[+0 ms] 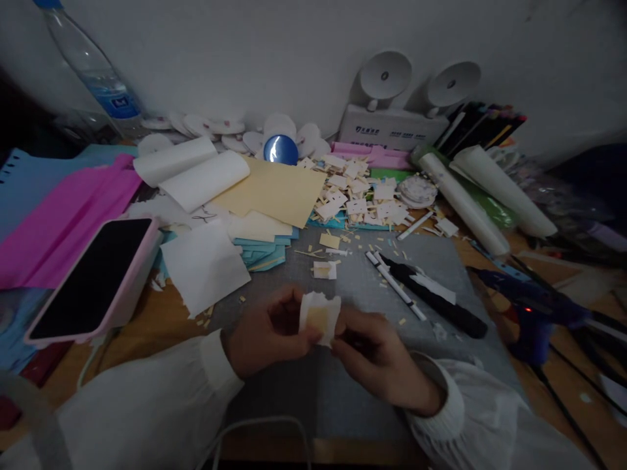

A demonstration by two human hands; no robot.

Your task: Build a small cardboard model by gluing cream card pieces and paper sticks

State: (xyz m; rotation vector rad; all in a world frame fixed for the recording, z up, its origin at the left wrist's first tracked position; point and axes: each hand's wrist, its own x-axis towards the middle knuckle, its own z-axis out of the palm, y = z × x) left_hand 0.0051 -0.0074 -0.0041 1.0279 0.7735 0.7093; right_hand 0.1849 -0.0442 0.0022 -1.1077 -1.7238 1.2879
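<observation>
Both hands meet over a grey mat (353, 391) at the near edge of the desk. My left hand (267, 339) and my right hand (375, 356) pinch a small white paper piece (319, 316) with a tan patch in its middle. Each hand's fingers are closed on one side of it. Just beyond it on the mat lie a similar small paper piece (325, 269), a white pen (394, 284) and a black craft knife (435, 300).
A phone in a pink case (91, 277) lies at left on pink and blue paper. A heap of small cut cards (357, 196) sits behind. A blue glue gun (531, 313) rests at right, with paper rolls (470, 202), markers and a water bottle (95, 72) at the back.
</observation>
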